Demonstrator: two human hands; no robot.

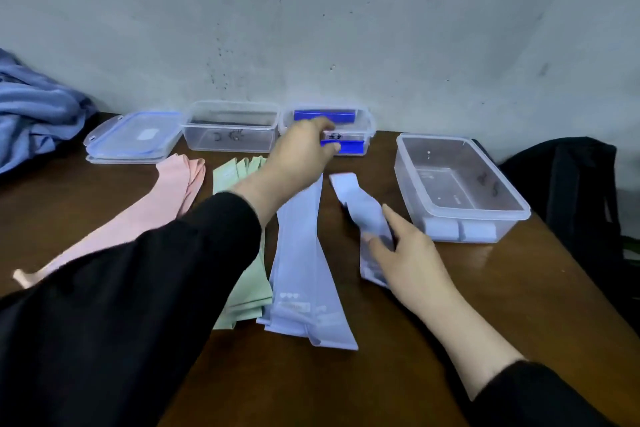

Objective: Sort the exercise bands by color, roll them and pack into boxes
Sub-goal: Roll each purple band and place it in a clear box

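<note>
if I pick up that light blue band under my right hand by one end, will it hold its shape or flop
Probably flop: the light blue band already lies twisted and creased on the table, so it looks thin and soft. It likely weighs very little, being a flat strip like the stack of light blue bands beside it. Under your right hand it may slide on the smooth wood when pushed.

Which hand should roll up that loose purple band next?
The right hand, probably. It already rests on the loose lavender band, right beside the box that holds two lavender rolls. The left hand is far off, reaching at the box with blue cards.
</note>
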